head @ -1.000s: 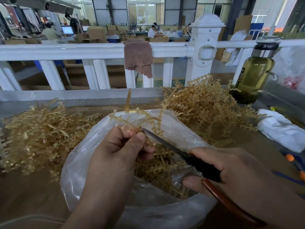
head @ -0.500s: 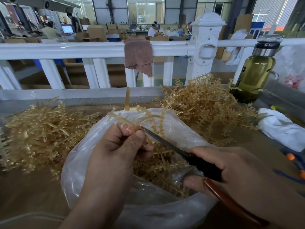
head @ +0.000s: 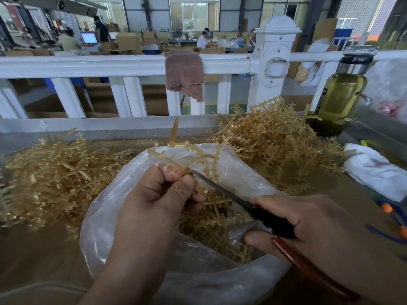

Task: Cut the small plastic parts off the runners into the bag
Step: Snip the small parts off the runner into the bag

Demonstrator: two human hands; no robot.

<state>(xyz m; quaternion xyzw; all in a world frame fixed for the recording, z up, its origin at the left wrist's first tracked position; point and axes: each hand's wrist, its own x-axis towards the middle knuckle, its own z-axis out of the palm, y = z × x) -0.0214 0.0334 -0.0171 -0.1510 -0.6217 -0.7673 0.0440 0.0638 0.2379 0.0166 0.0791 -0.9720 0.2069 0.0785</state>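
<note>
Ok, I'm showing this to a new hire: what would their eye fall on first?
The two hands at centre: the left hand pinches a tan plastic runner over the clear plastic bag, and the right hand holds scissors with the tip at that runner. Next, tangled runners on the bench: a left heap and a right heap beside the bag. Then the bottle of yellow-green liquid at far right.

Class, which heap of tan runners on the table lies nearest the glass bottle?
The right-hand heap, its edge beside the bottle; the left-hand heap lies beyond the bag, far from it.
</note>
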